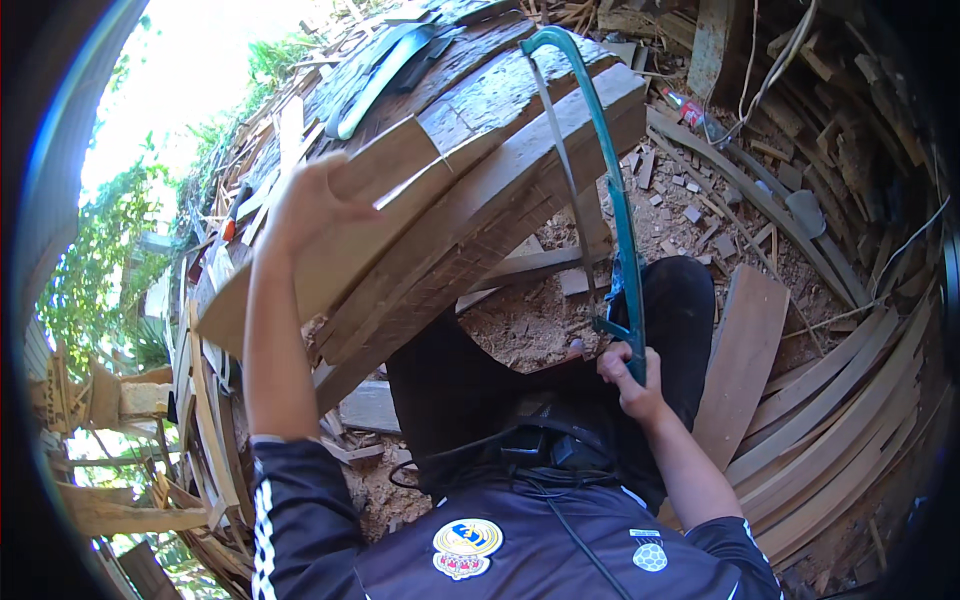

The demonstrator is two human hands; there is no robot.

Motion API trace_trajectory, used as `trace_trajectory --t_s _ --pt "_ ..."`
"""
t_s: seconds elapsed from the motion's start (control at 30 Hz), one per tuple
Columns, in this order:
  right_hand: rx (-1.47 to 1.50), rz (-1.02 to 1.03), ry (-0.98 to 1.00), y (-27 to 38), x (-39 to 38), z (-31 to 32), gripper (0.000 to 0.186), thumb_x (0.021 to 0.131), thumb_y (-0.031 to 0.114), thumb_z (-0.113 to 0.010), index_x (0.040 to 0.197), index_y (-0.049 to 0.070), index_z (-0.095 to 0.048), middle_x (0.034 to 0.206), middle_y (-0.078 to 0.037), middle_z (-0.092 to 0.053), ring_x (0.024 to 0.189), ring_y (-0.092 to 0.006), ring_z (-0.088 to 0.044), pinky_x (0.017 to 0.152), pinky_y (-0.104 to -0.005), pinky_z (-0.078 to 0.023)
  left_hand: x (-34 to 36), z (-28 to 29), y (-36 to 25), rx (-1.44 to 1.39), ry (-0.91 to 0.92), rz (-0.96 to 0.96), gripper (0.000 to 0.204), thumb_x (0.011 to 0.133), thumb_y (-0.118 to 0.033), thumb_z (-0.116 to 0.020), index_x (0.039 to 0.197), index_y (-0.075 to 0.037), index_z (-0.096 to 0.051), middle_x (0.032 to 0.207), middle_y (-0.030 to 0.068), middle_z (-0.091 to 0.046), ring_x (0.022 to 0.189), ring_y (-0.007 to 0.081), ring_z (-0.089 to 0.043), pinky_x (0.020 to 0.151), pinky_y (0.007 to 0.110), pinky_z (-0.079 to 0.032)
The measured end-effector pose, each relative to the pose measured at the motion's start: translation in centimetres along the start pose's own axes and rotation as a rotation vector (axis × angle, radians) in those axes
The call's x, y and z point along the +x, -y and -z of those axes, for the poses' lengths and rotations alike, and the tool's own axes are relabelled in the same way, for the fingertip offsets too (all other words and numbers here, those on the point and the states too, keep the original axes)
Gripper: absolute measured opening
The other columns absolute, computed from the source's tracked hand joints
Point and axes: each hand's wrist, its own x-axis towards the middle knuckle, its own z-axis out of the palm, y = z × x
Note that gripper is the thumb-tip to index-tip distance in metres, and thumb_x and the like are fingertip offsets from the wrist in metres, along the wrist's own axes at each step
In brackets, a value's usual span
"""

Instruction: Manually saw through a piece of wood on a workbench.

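My right hand [632, 378] is closed round the lower end of a teal bow saw [622, 215], at my right knee. The saw stands nearly upright in view, its thin blade on the left and its far end over the beam's end. My left hand [303, 208] is at a short flat piece of board [388, 163], its thumb on the near side and its fingers at the far side, partly hidden. Under that hand a wide thin board [310, 285] lies slantwise along a thick wooden beam [450, 245].
A dark green, blade-like piece [380, 80] lies on the timber beyond. Curved planks [850, 430] and a broad board [742, 355] lie at the right. Sawdust and wood chips [680, 215] cover the ground near a plastic bottle [690, 110]. Greenery [120, 250] shows at the left.
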Motion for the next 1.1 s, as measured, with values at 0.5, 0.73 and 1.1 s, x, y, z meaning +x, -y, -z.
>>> trace_trajectory --t_s 0.5,0.73,1.1 --pt "0.023 -0.063 -0.069 0.0 0.6 -0.3 0.036 0.101 0.021 -0.056 0.070 0.004 -0.051 0.062 -0.003 -0.046 0.058 -0.0143 -0.046 0.059 -0.0296 -0.041 -3.2 6.2 2.7 -0.197 -0.291 0.009 0.066 0.069 -0.029 -0.091 0.122 0.001 -0.066 0.104 0.0151 -0.075 0.093 0.0226 -0.072 0.086 0.035 -0.055" --pt "0.038 -0.023 -0.064 -0.6 1.3 -0.9 0.039 0.102 0.025 -0.054 0.068 0.007 -0.046 0.062 -0.003 -0.043 0.057 -0.0155 -0.043 0.058 -0.0320 -0.039 -4.0 11.0 -0.1 -0.169 -0.295 -0.026 0.059 0.069 -0.026 -0.091 0.115 0.001 -0.067 0.098 0.0098 -0.075 0.089 0.0160 -0.071 0.083 0.034 -0.055" --pt "0.306 0.131 -0.112 -0.5 0.7 0.2 0.048 0.105 0.033 -0.052 0.066 0.005 -0.045 0.061 -0.005 -0.046 0.056 -0.0168 -0.045 0.059 -0.0323 -0.042 6.4 3.6 -7.3 -0.178 -0.087 -0.217 0.064 0.072 -0.034 -0.086 0.121 0.002 -0.065 0.103 0.0166 -0.072 0.094 0.0263 -0.069 0.089 0.038 -0.051"
